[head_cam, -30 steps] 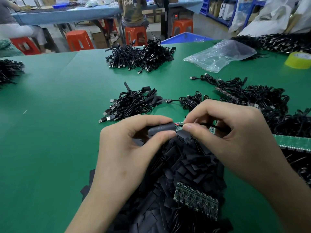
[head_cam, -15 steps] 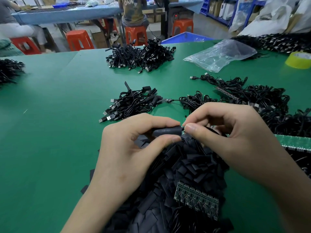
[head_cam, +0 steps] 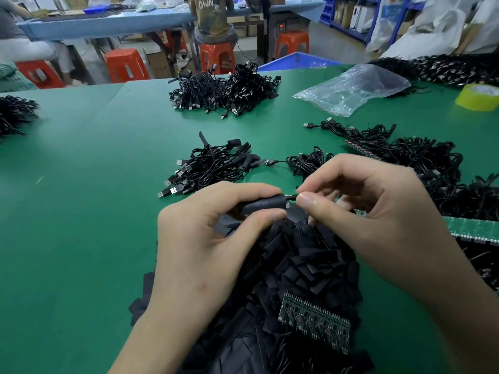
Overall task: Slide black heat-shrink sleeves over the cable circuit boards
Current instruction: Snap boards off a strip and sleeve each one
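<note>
Right now my left hand [head_cam: 205, 238] pinches the black sleeve [head_cam: 263, 205] between thumb and forefinger. The tube lies crosswise just above the heap of loose sleeves [head_cam: 310, 265] that spreads under both palms. My right hand [head_cam: 378, 211] pinches the cable [head_cam: 290, 196] at the sleeve's open mouth, its thumb tip almost touching my left forefinger. The circuit board is hidden. I judge it sits inside the tube or under my right thumb, and I cannot tell how far in.

If my left fingers squeeze too hard, the tube will flatten and the board's corners may catch on its wall. Pushing on the thin cable would then bend it where it joins the board instead of driving the board forward. If I hold too loosely, the sleeve will travel along with the board and end up off-centre, leaving one end bare. My fingertips crowd the mouth, so I could easily stop short without noticing. A dropped sleeve would vanish into the heap directly below. The strip of boards [head_cam: 314, 321] lying nearer my wrists could snag a trailing cable.
</note>
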